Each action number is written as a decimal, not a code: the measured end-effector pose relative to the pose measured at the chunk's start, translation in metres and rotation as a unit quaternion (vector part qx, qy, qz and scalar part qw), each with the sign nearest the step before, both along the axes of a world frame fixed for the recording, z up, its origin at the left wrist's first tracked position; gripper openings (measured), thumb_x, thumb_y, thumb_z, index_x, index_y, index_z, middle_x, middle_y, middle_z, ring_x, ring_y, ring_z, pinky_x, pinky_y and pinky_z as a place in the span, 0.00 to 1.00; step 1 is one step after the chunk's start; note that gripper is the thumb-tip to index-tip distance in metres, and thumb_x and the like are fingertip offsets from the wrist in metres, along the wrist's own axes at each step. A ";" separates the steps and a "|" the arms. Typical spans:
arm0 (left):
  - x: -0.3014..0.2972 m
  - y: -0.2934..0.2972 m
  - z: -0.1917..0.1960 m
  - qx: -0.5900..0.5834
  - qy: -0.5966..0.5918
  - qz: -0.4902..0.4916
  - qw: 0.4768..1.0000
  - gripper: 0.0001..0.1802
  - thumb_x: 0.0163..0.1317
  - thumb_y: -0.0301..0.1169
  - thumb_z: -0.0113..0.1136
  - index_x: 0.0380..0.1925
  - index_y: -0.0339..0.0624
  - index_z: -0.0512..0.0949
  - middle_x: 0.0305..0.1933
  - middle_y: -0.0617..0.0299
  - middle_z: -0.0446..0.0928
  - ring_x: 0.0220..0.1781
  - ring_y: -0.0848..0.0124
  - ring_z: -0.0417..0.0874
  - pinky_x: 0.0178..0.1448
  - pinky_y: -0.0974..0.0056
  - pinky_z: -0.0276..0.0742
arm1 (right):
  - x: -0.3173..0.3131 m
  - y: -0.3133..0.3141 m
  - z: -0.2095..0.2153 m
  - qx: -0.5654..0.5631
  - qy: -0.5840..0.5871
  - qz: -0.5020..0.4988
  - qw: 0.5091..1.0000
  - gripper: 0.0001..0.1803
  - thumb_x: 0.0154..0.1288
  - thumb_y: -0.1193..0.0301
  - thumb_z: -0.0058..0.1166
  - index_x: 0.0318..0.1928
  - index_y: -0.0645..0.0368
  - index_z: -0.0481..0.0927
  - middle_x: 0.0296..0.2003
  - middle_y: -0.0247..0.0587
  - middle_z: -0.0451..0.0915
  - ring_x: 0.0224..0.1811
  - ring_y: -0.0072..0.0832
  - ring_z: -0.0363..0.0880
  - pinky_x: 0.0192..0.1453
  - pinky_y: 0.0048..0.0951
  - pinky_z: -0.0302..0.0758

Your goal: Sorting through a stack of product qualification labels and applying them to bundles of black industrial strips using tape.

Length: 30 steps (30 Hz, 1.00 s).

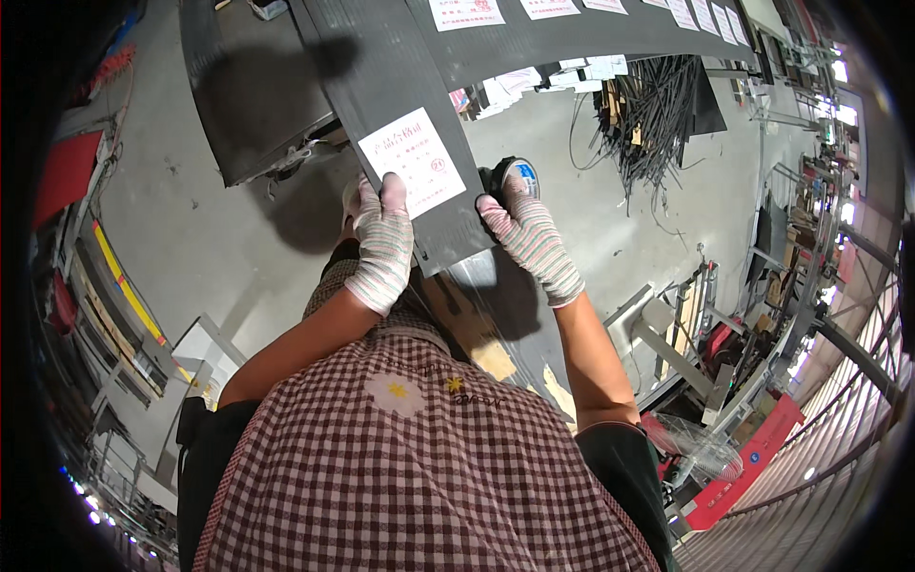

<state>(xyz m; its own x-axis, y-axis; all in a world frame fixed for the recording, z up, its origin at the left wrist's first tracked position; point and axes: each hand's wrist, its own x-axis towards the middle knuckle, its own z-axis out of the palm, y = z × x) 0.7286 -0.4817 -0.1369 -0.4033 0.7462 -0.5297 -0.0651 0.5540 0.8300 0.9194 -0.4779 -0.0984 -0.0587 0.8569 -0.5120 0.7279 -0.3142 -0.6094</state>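
A long dark grey rubber-like strip (pixel 394 81) runs toward me, its near end between my hands. On it lies a white paper label (pixel 410 157) with red print and a round red stamp. My left hand (pixel 383 243), in a striped knit glove, grips the strip's left edge, the thumb pressing on the label's lower left corner and the fingers mostly hidden below. At the strip's right edge is my right hand (pixel 536 240), gloved alike. Its fingers close round a rounded black object with a blue-and-white face (pixel 523 177), whose kind I cannot make out. The thumb is beside the strip's edge.
Across the far end lies a wide dark sheet (pixel 534 38) bearing several similar labels. A bundle of thin black strips (pixel 653 119) hangs at the right. A dark panel (pixel 253 105) stands left. A caged fan (pixel 701 448) and a red panel (pixel 748 462) are lower right.
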 end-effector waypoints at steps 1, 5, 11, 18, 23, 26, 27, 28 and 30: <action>0.001 -0.006 -0.004 0.019 -0.023 0.011 0.999 0.29 0.71 0.41 0.53 0.65 0.34 0.65 0.55 0.49 0.73 0.57 0.63 0.76 0.59 0.61 0.74 | 0.004 -0.004 0.004 0.034 0.027 0.002 0.999 0.32 0.69 0.63 0.57 0.64 0.72 0.65 0.53 0.56 0.78 0.60 0.38 0.74 0.64 0.33 0.68; -0.008 -0.011 -0.018 0.079 -0.080 -0.010 0.994 0.30 0.70 0.39 0.55 0.67 0.34 0.63 0.56 0.52 0.70 0.57 0.65 0.75 0.59 0.62 0.74 | 0.019 0.002 0.021 0.209 0.060 -0.014 0.976 0.18 0.67 0.59 0.57 0.40 0.65 0.77 0.30 0.59 0.79 0.35 0.58 0.79 0.39 0.48 0.74; -0.016 0.004 0.006 0.076 -0.056 -0.008 0.996 0.35 0.62 0.42 0.66 0.65 0.38 0.66 0.63 0.47 0.64 0.61 0.60 0.72 0.64 0.60 0.71 | 0.019 0.010 0.050 0.337 0.051 0.141 0.930 0.14 0.63 0.62 0.62 0.41 0.60 0.83 0.36 0.51 0.80 0.44 0.48 0.78 0.59 0.43 0.70; -0.038 0.012 0.090 0.334 0.030 -0.212 0.918 0.39 0.43 0.30 0.79 0.59 0.42 0.74 0.56 0.57 0.74 0.56 0.64 0.78 0.63 0.62 0.74 | -0.001 0.024 0.071 0.286 0.174 0.248 0.909 0.21 0.63 0.55 0.60 0.46 0.58 0.83 0.35 0.40 0.81 0.47 0.43 0.78 0.70 0.45 0.63; -0.028 0.007 0.106 0.363 0.138 -0.226 0.893 0.28 0.42 0.29 0.76 0.49 0.43 0.83 0.49 0.59 0.78 0.50 0.61 0.80 0.56 0.61 0.77 | -0.023 0.020 0.069 0.360 0.190 0.221 0.886 0.20 0.61 0.56 0.61 0.45 0.59 0.83 0.37 0.42 0.82 0.46 0.44 0.78 0.69 0.48 0.65; -0.027 0.002 0.102 0.420 0.172 -0.170 0.874 0.20 0.46 0.26 0.74 0.43 0.43 0.85 0.46 0.61 0.78 0.47 0.64 0.81 0.50 0.62 0.79 | -0.036 0.015 0.067 0.400 0.145 0.204 0.882 0.16 0.57 0.61 0.65 0.42 0.57 0.83 0.38 0.43 0.82 0.46 0.44 0.79 0.67 0.49 0.68; -0.030 0.000 0.101 0.422 0.179 -0.171 0.872 0.20 0.46 0.26 0.74 0.43 0.43 0.85 0.46 0.61 0.78 0.47 0.64 0.81 0.50 0.62 0.79 | -0.039 0.015 0.068 0.409 0.150 0.211 0.875 0.16 0.57 0.61 0.65 0.42 0.57 0.83 0.38 0.43 0.82 0.46 0.44 0.79 0.67 0.49 0.68; -0.032 -0.002 0.102 0.387 0.127 -0.174 0.897 0.18 0.47 0.25 0.73 0.42 0.42 0.85 0.46 0.61 0.78 0.47 0.66 0.81 0.50 0.63 0.79 | -0.042 0.014 0.069 0.407 0.133 0.219 0.877 0.16 0.56 0.61 0.65 0.42 0.57 0.83 0.38 0.43 0.82 0.47 0.44 0.79 0.67 0.49 0.68; -0.038 -0.002 0.103 0.329 0.022 -0.163 0.930 0.15 0.50 0.22 0.72 0.39 0.40 0.84 0.47 0.62 0.77 0.46 0.71 0.81 0.50 0.68 0.79 | -0.043 0.014 0.072 0.407 0.109 0.228 0.878 0.17 0.57 0.60 0.65 0.43 0.56 0.83 0.39 0.42 0.82 0.49 0.42 0.78 0.68 0.48 0.67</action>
